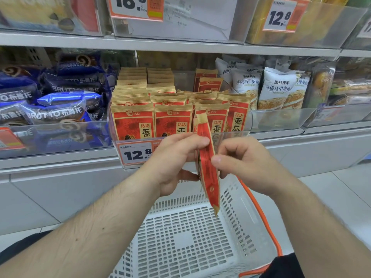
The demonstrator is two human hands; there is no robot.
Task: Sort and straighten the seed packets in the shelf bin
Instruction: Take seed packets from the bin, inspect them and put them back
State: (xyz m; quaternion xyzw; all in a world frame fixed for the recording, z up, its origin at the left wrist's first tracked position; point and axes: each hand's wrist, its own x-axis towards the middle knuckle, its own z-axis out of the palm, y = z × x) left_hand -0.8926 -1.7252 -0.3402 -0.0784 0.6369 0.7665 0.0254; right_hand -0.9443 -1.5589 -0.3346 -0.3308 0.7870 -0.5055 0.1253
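Observation:
A clear shelf bin point(248, 121) in the middle of the shelf holds several rows of red and tan seed packets point(132, 121) standing upright. In front of the bin I hold one red seed packet point(207, 169) edge-on, its top tilted up toward the bin. My left hand point(172, 161) grips the packet from the left, fingers over its upper part and thumb underneath. From the right, my right hand point(241, 163) pinches the packet's edge with thumb and curled fingers. At the back right of the bin, two packets point(208, 81) stand apart from the rows.
A white slotted basket point(186, 237) with an orange handle sits below my hands. Blue bread packs point(56, 101) fill the bin to the left, white bread bags point(277, 87) the bin to the right. A 12.8 price tag point(136, 154) hangs on the seed bin's front.

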